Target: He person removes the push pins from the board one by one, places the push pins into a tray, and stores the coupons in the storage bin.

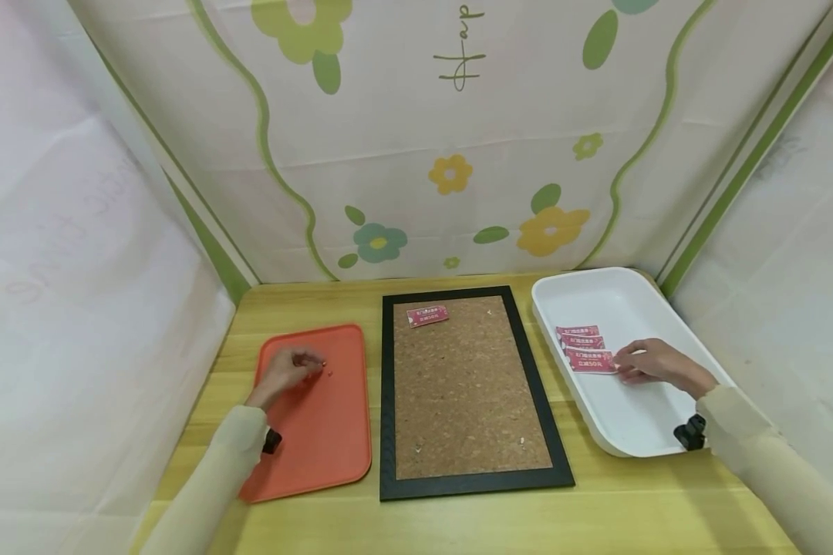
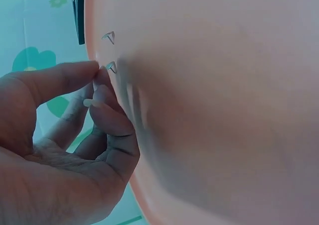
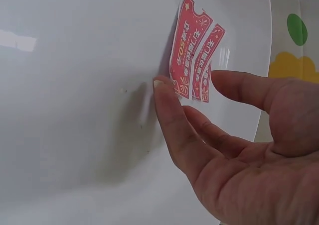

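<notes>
Over the orange tray (image 1: 333,439), my left hand (image 1: 290,374) reaches with bent fingers. Two small thumbtacks lie there; in the left wrist view the index fingertip is right at the nearer thumbtack (image 2: 112,67), and the farther thumbtack (image 2: 108,37) lies just beyond. My right hand (image 1: 655,364) is in the white bin (image 1: 639,420), thumb and fingers apart. Its index fingertip (image 3: 160,85) is at the edge of the front pink coupon (image 1: 590,361). Two more coupons overlap behind it, the rearmost being the coupon (image 1: 578,331) partly covered.
Between tray and bin lies a cork board (image 1: 465,385) with a black frame (image 1: 482,483). Another pink coupon (image 1: 428,316) sits at its upper left. Small light specks show near its other corners. A floral cloth (image 1: 416,131) hangs behind the wooden table (image 1: 472,524).
</notes>
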Demonstrator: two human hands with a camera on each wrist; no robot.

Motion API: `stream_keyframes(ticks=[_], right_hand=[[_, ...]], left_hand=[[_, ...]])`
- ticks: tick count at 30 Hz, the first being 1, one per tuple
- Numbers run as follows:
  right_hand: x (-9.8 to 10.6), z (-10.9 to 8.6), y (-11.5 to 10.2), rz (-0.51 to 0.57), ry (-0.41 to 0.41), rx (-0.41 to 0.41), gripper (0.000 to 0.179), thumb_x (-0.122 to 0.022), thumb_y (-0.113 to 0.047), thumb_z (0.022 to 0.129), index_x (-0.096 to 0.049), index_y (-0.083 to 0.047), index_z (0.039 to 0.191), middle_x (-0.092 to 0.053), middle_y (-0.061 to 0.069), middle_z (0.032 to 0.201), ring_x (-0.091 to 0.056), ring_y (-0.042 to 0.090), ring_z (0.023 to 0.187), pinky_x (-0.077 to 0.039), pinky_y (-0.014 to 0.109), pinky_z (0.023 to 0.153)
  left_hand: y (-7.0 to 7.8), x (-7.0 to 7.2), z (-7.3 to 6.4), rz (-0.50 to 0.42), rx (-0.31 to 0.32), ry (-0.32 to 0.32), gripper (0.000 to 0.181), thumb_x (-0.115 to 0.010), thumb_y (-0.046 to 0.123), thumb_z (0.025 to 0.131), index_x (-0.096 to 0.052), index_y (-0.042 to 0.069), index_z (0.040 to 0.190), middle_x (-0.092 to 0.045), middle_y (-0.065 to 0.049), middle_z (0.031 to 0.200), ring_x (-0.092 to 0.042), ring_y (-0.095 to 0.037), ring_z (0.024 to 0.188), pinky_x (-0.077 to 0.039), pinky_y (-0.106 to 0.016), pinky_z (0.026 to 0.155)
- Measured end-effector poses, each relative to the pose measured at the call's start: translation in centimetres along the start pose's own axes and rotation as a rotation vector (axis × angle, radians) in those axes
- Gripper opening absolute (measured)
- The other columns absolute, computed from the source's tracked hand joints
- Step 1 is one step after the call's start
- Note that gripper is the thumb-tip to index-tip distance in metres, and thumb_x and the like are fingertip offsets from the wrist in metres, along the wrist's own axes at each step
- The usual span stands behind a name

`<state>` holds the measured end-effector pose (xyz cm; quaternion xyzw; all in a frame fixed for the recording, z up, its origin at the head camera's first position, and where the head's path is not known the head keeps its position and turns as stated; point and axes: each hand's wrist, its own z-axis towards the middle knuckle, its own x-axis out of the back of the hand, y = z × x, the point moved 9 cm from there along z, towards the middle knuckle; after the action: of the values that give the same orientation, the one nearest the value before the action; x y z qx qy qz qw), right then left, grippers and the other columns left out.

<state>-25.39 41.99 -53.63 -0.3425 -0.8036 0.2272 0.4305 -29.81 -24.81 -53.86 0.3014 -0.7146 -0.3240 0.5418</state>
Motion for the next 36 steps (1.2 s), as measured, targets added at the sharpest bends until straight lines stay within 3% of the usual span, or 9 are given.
stream_keyframes(ticks=[7, 13, 23, 29, 36], right_hand=[[0.9, -0.4, -0.7, -0.001, 0.009, 0.017, 0.047, -0.052, -0.016, 0.108, -0.045, 0.025, 0.131, -0.069, 0.038, 0.115, -0.076, 0.019, 0.090, -0.064, 0.034, 0.081], [1.1, -0.4, -1.4, -0.040, 0.021, 0.039, 0.051, -0.050, -0.022, 0.110, -0.046, 0.023, 0.134, -0.068, 0.039, 0.120, -0.077, 0.025, 0.095, -0.065, 0.038, 0.083], [1.4, -0.7, -4.3, -0.103, 0.031, 0.083, 0.057, -0.049, -0.029, 0.111, -0.043, 0.020, 0.141, -0.065, 0.038, 0.129, -0.076, 0.031, 0.103, -0.064, 0.040, 0.085], [1.8, -0.7, -6.8, -0.108, 0.043, 0.123, 0.056, -0.052, -0.025, 0.110, -0.043, 0.019, 0.143, -0.064, 0.038, 0.130, -0.076, 0.033, 0.105, -0.065, 0.039, 0.084], [1.5, -0.2, -9.7, -0.089, 0.063, 0.187, 0.055, -0.052, -0.027, 0.110, -0.045, 0.017, 0.143, -0.061, 0.038, 0.136, -0.076, 0.031, 0.104, -0.065, 0.039, 0.084]], left_hand=[[-0.3, -0.2, -0.2, 0.024, 0.014, -0.015, 0.022, -0.069, 0.006, 0.099, -0.071, -0.004, 0.119, -0.076, -0.024, 0.112, -0.073, -0.029, 0.094, -0.060, -0.035, 0.075], [-0.5, -0.3, -0.2, 0.058, 0.050, 0.000, 0.023, -0.072, 0.006, 0.097, -0.070, -0.004, 0.117, -0.075, -0.024, 0.112, -0.073, -0.029, 0.094, -0.061, -0.036, 0.079], [-0.7, 0.2, 0.3, 0.047, 0.087, 0.002, 0.026, -0.076, 0.011, 0.095, -0.072, -0.002, 0.117, -0.076, -0.019, 0.101, -0.070, -0.024, 0.089, -0.054, -0.030, 0.073], [0.6, 0.9, 0.9, 0.040, 0.076, -0.002, 0.029, -0.073, 0.014, 0.098, -0.069, -0.002, 0.121, -0.073, -0.022, 0.109, -0.071, -0.033, 0.091, -0.060, -0.041, 0.077], [3.3, 0.8, 2.0, 0.165, -0.005, -0.011, 0.031, -0.062, 0.026, 0.105, -0.068, 0.004, 0.126, -0.069, -0.019, 0.124, -0.066, -0.033, 0.110, -0.057, -0.046, 0.089]])
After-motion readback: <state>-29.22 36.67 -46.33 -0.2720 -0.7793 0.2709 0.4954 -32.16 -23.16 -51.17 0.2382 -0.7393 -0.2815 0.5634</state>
